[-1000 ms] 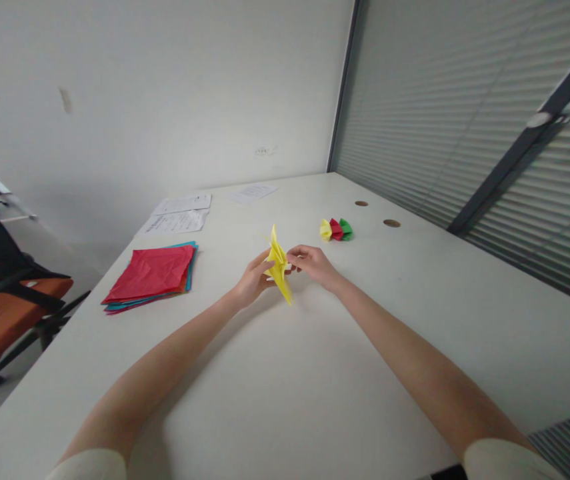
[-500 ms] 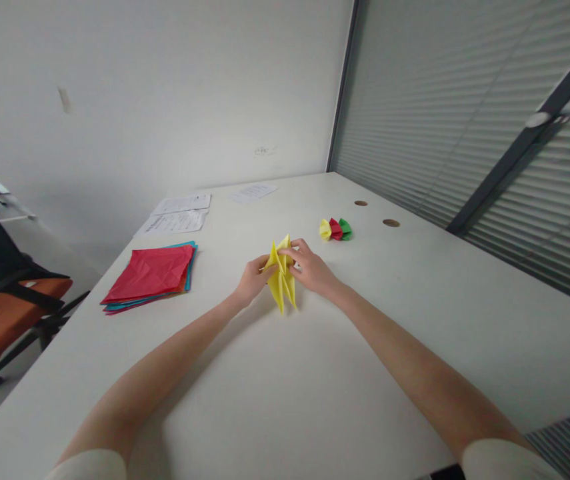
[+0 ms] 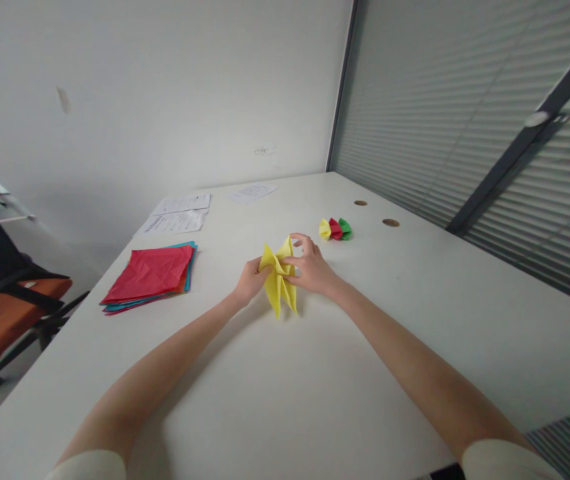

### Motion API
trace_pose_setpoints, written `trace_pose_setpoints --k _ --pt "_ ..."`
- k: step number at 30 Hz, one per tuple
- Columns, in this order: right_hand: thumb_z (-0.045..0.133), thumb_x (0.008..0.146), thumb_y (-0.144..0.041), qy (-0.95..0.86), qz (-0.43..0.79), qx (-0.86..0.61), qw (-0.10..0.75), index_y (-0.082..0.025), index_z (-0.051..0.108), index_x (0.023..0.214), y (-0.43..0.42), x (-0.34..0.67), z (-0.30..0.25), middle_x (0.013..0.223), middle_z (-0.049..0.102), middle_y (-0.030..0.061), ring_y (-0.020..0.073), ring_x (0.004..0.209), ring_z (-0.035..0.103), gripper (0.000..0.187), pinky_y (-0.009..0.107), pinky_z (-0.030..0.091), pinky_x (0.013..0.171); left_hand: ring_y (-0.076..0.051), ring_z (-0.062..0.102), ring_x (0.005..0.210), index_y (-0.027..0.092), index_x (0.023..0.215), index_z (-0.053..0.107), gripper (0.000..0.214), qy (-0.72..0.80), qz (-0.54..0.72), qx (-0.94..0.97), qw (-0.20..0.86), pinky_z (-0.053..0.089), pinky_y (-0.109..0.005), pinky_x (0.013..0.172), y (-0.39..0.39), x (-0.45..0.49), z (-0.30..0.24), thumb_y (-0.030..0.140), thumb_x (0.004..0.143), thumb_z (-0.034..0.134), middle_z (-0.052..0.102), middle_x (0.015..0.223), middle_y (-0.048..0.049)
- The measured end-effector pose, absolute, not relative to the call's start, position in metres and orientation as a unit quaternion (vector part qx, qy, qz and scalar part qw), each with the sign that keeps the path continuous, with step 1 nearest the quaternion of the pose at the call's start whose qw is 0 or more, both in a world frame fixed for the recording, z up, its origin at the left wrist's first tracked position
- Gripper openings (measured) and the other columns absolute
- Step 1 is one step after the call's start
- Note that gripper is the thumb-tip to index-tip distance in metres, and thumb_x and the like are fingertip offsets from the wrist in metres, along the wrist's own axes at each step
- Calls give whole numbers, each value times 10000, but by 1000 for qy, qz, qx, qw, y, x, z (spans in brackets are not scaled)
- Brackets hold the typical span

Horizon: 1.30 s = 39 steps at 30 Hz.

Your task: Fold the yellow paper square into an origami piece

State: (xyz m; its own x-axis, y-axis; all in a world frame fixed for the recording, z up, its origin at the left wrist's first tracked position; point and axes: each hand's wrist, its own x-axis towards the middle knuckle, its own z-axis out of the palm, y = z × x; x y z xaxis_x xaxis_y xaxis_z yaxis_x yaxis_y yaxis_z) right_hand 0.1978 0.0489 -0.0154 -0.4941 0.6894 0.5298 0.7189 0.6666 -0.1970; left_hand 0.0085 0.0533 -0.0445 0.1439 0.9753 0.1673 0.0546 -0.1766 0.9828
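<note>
Nearest, on the smooth white tabletop point(image 3: 245, 400), bare forearms are stretched forward, and between the two sets of fingers a bright yellow, pointed, many-folded piece of paper point(image 3: 275, 281) is held upright. Its left edge is grasped by the left hand point(image 3: 251, 280), with the thumb laid over the front; probably the paper is steadied in this way. Its right folds are gripped by the right hand point(image 3: 315, 268) — thumb and one finger are placed on the front, while another finger is curved near the upper tip. It seems that the layers are kept apart by this hold. Two lower points are hung below the fingers; whether the tabletop is touched by them cannot be judged.

To the left of the left fingers, a flat stack of crinkled paper sheets, red on top with blue and orange edges point(image 3: 147, 275), is laid, perhaps so that the working space is not crowded. Beyond the right fingers, three small fan-shaped paper pieces, yellow, red and green point(image 3: 335, 230), are set close together, apparently as a group.

Farther beyond the left fingers, white printed sheets point(image 3: 177, 221) are spread; lines of print are seen, but no word can be read — and no brand is shown.
</note>
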Motion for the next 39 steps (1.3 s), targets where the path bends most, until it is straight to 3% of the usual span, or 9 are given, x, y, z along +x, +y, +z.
trace_pose_setpoints --k 4,11,19,24,31,39 --pt "725 756 -350 -870 -87 -386 296 -198 754 796 45 199 -8 1438 334 114 380 1333 241 160 558 237 1081 -181 594 715 135 897 673 260 419 487 612 461 463 -269 665 52 8 -41 260 682 596 674 784 -22" --pt "718 753 -365 -869 -79 -389 294 -196 733 720 43 193 -12 1381 392 112 354 1319 264 173 523 244 1084 -165 575 667 124 865 685 248 424 466 617 472 431 -249 615 50 10 -41 270 690 585 657 742 -22" --pt "695 762 -269 -883 -148 -335 294 -228 743 745 42 190 -16 1366 446 76 350 1349 227 65 554 154 1125 -167 599 773 149 1268 540 622 363 479 591 537 467 -287 740 51 8 -36 240 665 658 659 888 -27" --pt "715 740 -267 -888 -144 -321 295 -221 745 766 44 189 -17 1364 443 100 355 1348 238 61 556 184 1119 -167 594 726 117 1200 578 523 365 435 573 591 461 -296 703 47 8 -29 366 742 616 651 864 -51" --pt "754 720 -303 -889 -95 -334 299 -226 754 782 44 191 -15 1357 432 104 348 1342 267 98 540 227 1104 -167 586 705 102 1065 670 443 398 443 558 578 434 -269 664 50 8 -31 327 686 619 660 769 -43" --pt "779 703 -403 -858 -11 -385 340 -230 756 715 44 191 -11 1375 359 91 354 1321 280 174 545 258 1090 -179 613 696 115 1113 658 486 389 454 494 631 447 -261 627 49 7 -25 308 668 626 675 781 -49"
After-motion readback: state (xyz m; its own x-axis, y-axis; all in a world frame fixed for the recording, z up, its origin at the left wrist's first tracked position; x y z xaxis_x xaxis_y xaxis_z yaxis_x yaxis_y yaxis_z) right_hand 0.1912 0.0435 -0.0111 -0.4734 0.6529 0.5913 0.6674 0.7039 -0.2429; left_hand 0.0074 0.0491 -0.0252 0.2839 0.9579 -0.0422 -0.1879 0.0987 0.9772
